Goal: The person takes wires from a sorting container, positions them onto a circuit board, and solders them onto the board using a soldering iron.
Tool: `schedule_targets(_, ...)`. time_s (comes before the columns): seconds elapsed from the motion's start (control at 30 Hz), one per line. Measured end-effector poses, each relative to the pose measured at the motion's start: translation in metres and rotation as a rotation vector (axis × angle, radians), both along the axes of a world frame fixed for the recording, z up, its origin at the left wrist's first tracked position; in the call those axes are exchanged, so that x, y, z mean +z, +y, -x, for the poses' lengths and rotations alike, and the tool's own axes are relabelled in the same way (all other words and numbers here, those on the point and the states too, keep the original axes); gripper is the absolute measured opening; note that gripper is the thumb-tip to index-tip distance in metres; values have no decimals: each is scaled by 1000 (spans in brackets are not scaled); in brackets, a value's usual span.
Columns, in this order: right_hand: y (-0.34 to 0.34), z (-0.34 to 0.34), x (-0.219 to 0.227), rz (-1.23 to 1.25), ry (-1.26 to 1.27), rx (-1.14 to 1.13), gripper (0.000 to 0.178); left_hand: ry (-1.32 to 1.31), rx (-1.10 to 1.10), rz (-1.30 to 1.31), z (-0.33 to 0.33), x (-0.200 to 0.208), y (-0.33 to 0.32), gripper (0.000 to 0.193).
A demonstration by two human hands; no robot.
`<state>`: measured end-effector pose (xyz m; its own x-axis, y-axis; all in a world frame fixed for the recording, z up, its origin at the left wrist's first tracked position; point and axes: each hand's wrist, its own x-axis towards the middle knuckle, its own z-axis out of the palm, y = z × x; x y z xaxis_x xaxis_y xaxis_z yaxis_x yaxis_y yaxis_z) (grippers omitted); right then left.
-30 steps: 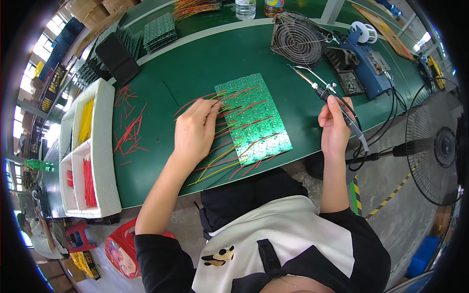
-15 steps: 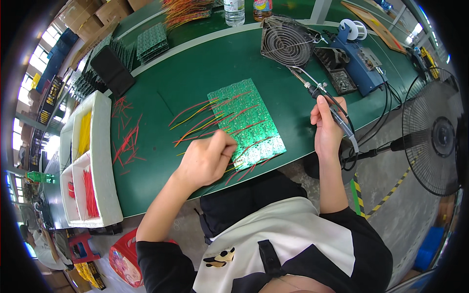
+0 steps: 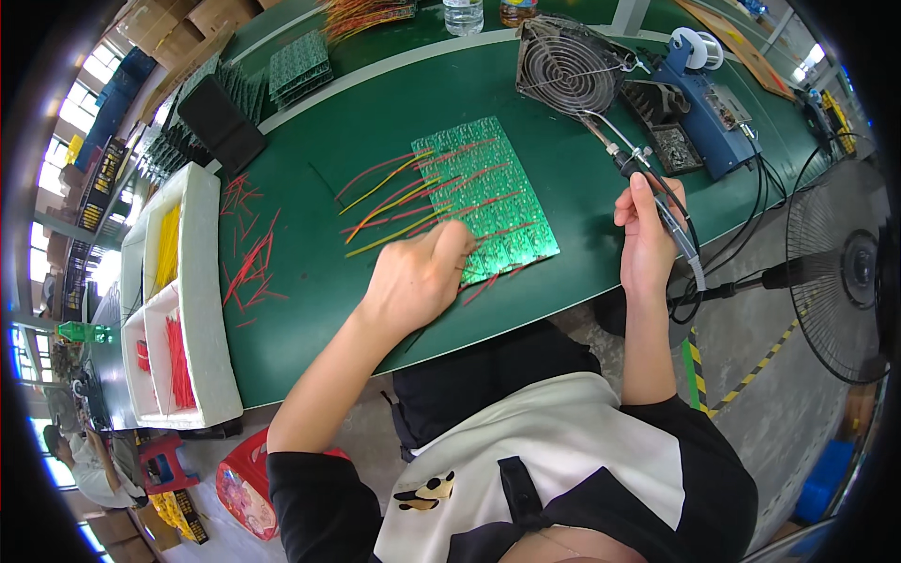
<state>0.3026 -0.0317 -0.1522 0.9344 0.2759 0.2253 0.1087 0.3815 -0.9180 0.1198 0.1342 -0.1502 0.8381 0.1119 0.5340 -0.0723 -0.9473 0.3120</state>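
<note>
A green circuit board panel (image 3: 511,202) lies on the table in front of me, with red and yellow wires (image 3: 389,211) running across it and sticking out past its left side. My left hand (image 3: 419,274) rests at the panel's near left corner, fingers curled in a pinch; what lies between the fingertips is hidden. In my right hand (image 3: 648,239) is a soldering iron (image 3: 668,218) with a cable, held like a pen. Its tip points away from me toward the round fan grille, apart from the panel.
Left stands a white foam box (image 3: 208,300) of yellow and red wires, beside loose red wire pieces (image 3: 251,267). A black phone-like slab (image 3: 221,122) and stacked boards (image 3: 300,68) are behind. Far right are a fan with a grille (image 3: 570,70), a blue soldering unit (image 3: 699,122) and a standing fan (image 3: 849,267).
The panel with its wires has shifted a little away from me, and my left hand has moved the same way. My right hand keeps the soldering iron in nearly the same place.
</note>
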Motion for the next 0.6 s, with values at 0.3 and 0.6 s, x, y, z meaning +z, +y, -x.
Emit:
schedule_targets(0.3, -1, 5, 1, 21, -13, 16, 15, -168, 176, 37, -7, 6, 16, 9)
schedule_targets(0.6, -1, 30, -3, 0, -6, 289, 17, -88, 242, 130, -9, -8, 23, 6)
